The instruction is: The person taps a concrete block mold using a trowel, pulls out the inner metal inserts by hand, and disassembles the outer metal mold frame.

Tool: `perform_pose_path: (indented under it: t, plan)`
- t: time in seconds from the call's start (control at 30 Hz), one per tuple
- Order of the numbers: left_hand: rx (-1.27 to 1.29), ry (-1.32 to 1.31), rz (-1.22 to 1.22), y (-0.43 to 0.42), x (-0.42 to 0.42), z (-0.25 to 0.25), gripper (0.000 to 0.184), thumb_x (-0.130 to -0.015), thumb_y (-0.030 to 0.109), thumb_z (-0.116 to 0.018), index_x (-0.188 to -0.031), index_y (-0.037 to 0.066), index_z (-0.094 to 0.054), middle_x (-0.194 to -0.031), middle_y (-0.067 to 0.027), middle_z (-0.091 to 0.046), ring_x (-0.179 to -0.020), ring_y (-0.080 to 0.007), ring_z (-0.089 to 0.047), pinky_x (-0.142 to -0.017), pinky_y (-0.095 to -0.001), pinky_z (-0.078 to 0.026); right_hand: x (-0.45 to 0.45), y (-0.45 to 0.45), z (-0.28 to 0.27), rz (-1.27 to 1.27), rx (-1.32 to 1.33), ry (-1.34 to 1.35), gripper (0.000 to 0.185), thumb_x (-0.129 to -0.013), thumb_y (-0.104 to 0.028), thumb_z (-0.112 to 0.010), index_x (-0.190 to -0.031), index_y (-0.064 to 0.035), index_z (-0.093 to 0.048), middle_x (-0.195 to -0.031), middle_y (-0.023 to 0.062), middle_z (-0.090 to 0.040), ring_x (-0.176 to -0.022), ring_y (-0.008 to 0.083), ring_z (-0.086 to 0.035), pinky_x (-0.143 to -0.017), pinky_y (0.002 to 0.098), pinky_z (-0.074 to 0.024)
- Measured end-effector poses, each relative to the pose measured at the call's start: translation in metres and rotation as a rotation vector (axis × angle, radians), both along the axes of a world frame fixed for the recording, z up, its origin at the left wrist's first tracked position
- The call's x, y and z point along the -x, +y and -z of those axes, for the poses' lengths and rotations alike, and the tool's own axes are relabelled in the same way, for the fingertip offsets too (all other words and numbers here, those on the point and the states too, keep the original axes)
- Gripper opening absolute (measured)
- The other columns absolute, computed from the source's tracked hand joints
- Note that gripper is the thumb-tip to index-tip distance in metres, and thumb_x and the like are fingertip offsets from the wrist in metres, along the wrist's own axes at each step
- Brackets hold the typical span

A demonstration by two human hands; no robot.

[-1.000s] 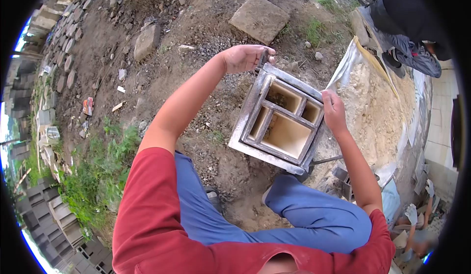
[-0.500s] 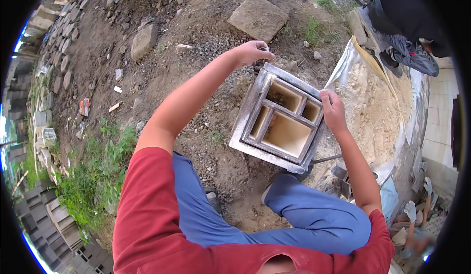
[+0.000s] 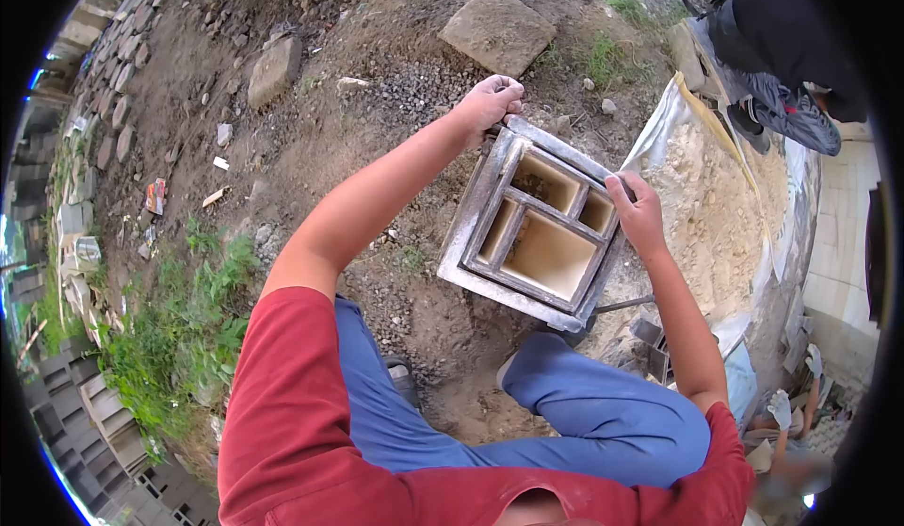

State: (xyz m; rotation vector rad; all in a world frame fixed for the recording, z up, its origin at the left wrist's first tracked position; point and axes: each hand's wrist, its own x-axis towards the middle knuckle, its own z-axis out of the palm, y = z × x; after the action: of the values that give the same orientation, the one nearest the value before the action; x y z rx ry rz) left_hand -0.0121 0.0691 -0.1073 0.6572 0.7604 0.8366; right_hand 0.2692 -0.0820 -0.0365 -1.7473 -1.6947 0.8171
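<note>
A square, dusty grey box mould (image 3: 541, 229) stands on the dirt before my knees. Its pale inside is split by dividers into several compartments, two large and two small. My right hand (image 3: 638, 213) grips the mould's right rim near the far right corner, thumb over the top. Just beyond the far left corner, my left hand (image 3: 491, 102) has its fingers curled together. Whatever lies inside those fingers is hidden. A dark bit of hardware at that corner shows partly under the left hand.
Pale sand (image 3: 711, 206) lies on a sheet to the right, beside a metal piece (image 3: 650, 338). A flat stone slab (image 3: 497, 32) is beyond the mould. Another person's shoe (image 3: 796, 116) shows at upper right, and gloved hands (image 3: 780, 409) at lower right. Weeds (image 3: 179, 338) grow at left.
My left hand has shifted slightly up and left at the mould's corner, its fingers more curled. My right hand stays on the rim, and the mould has hardly moved.
</note>
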Motion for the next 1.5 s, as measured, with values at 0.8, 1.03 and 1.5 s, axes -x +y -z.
perform_pose_path:
  t: [0.8, 1.03, 1.5]
  plan:
    - [0.159, -0.136, 0.119, 0.032, -0.007, 0.011, 0.053, -0.108, 0.044, -0.035, -0.072, 0.009, -0.053, -0.052, 0.0025, -0.039, -0.043, -0.0138, -0.041, -0.042, -0.0320, -0.040, -0.004, -0.001, 0.009, 0.022, 0.049, 0.075, 0.029, -0.101, -0.029, -0.065, -0.095, -0.0007, -0.067, -0.078, -0.0052, -0.055, -0.074, 0.0050, -0.046, -0.065, 0.0230, -0.0385]
    - [0.151, -0.021, 0.047, 0.027, 0.018, 0.007, 0.043, -0.107, 0.035, -0.031, -0.084, 0.008, -0.056, -0.071, -0.0045, -0.058, -0.060, -0.0195, -0.055, -0.061, -0.0391, -0.051, -0.001, 0.001, 0.009, 0.017, -0.002, 0.072, 0.028, -0.102, -0.027, -0.065, -0.095, 0.0003, -0.067, -0.079, -0.0050, -0.056, -0.074, 0.0042, -0.046, -0.066, 0.0224, -0.0391]
    - [0.010, -0.140, 0.050, -0.010, 0.077, 0.007, 0.018, -0.102, 0.021, -0.062, -0.111, 0.006, -0.055, -0.113, -0.0137, -0.069, -0.109, -0.0247, -0.069, -0.100, -0.0417, -0.055, -0.005, 0.003, 0.011, 0.005, -0.004, 0.038, 0.030, -0.101, -0.030, -0.067, -0.094, -0.0005, -0.068, -0.077, -0.0042, -0.054, -0.073, 0.0058, -0.046, -0.065, 0.0238, -0.0397]
